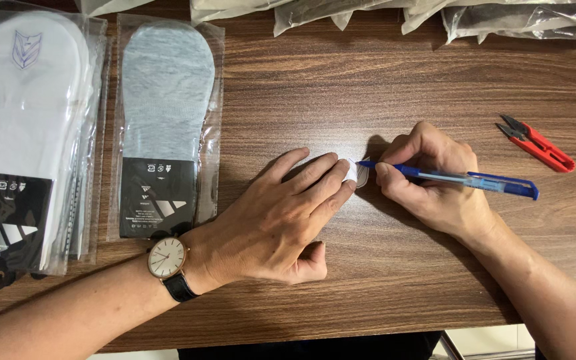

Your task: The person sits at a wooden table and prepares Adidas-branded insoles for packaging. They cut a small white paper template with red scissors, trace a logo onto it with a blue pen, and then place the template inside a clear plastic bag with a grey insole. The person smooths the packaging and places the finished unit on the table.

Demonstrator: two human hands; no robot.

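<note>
At frame centre, the left hand (278, 220) pins a small white paper tag (353, 172); the right hand (435, 180), just right of it, grips a blue plastic pen (461, 179) whose tip touches the tag.

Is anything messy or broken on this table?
Nothing looks broken or spilled. The left hand presses down a small white tag while the right hand holds a blue pen with its tip at it. The grey sock pack and white sock packs lie flat, and the red snips lie apart at the right.

Bright, sharp, soft shadows, perhaps overhead light
</note>
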